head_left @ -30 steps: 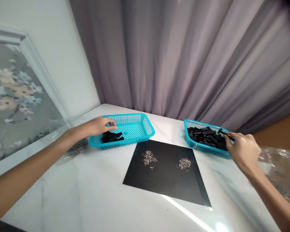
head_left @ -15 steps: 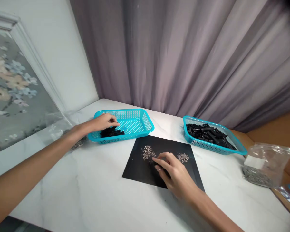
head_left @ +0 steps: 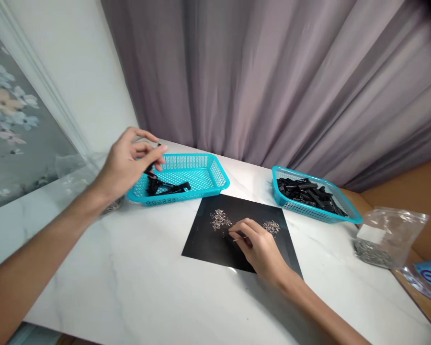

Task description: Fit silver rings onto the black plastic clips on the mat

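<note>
My left hand is raised over the left end of a blue plastic basket. Its thumb and fingers pinch a narrow black plastic part, partly hidden by the fingers. A few more black parts lie in that basket below. Over a black mat, my right hand is closed in a pinch on a thin metal piece, mostly covered by the fingers. Its fingertips are beside a pile of tiny metal pieces; a second pile lies to the right.
Another blue basket, full of black parts, stands at the right. Near it are a clear bag of small metal pieces and a plastic bottle. A second clear bag lies behind my left forearm on the white marbled table.
My left hand has lifted up and left out of the left basket with a black part in its fingers. My right hand remains over the mat, still pinched.
</note>
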{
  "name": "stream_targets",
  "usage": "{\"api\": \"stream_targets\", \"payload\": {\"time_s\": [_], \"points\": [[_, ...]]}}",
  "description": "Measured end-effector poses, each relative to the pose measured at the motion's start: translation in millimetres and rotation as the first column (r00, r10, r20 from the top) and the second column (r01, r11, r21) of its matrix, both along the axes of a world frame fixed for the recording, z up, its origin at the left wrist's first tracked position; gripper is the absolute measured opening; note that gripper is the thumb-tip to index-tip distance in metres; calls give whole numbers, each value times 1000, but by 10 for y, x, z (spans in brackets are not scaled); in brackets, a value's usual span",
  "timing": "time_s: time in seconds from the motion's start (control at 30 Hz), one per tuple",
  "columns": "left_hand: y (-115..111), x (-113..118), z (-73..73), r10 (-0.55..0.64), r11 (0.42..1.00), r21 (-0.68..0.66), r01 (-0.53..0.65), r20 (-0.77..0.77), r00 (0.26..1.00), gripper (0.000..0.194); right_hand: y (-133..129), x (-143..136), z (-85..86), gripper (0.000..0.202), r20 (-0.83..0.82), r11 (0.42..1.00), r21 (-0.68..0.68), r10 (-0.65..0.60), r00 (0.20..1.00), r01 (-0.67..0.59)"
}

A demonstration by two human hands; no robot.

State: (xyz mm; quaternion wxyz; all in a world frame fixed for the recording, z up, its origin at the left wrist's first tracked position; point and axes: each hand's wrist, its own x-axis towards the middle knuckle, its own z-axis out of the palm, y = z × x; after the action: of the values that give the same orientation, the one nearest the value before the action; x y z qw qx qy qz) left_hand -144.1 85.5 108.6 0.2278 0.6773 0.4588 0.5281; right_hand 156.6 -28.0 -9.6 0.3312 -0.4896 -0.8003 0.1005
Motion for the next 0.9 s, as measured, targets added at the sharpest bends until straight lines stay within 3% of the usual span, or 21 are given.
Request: {"api": "stream_targets", "payload": {"time_s": [0.1,0.2,0.27,0.4,0.6,0.67,0.8,0.9], "points": [[-300,470,-135,-155,978,-137,154,4,988,22,-27,100,12,13,-29,996,-81,-43,999,41],[-503,889,-395,-406,871,-328,365,-64,911,30,-49,151,-6,10,-15,991,-125,-45,999,42],[-550,1045,-568,-483,822,-372,431,-54,874,37,-52,148,-17,12,21,991,-128,-37,999,39],[-504,1057,-789,-508,780,-419,464,8,861,39,-64,104,-16,16,109,996,-55,-67,992,74],[-469,979,-896,-502,764,-399,508,127,855,41,-139,-40,-35,38,305,992,120,6,952,-45],[-482,997,-917,-495,750,-421,510,153,855,37,-138,-88,-63,33,316,988,142,12,949,-59],[-529,1008,-953,-501,668,-486,564,267,823,45,-117,-64,-59,24,176,988,156,-5,984,-23],[-582,1001,-972,-573,538,-521,663,351,740,81,-133,62,33,16,-57,998,59,-30,998,34]]}}
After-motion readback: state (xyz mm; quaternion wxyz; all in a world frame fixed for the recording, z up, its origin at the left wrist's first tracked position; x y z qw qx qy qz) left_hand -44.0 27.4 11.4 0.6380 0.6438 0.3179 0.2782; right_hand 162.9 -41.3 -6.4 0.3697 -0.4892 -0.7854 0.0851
